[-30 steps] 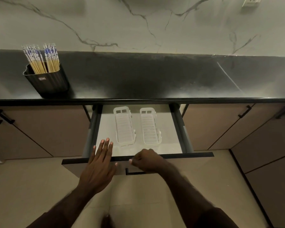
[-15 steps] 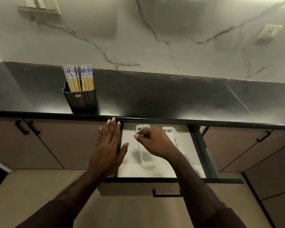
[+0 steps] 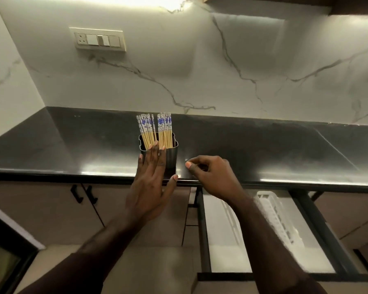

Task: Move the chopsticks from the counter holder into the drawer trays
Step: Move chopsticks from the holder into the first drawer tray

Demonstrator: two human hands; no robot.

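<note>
A black holder [image 3: 171, 154] stands on the dark counter [image 3: 263, 149] near its front edge, with two bunches of chopsticks [image 3: 154, 130] upright in it, blue-and-white patterned tops up. My left hand [image 3: 150, 185] is flat and open in front of the holder, its fingertips level with the holder's rim. My right hand [image 3: 214, 177] hovers just right of the holder with fingers loosely curled and nothing in them. Below at the right the drawer [image 3: 202, 230] stands pulled out, with two white slatted trays [image 3: 278, 221] inside, the left one partly hidden by my right forearm.
A marble wall with a switch plate [image 3: 99, 40] rises behind the counter. Closed cabinet doors with black handles [image 3: 81, 194] sit under the counter to the left of the drawer. The drawer's front panel [image 3: 221, 282] juts out toward me.
Both hands have risen from the drawer to the holder on the counter. The view has swung up and left, so the holder now sits at the centre.
</note>
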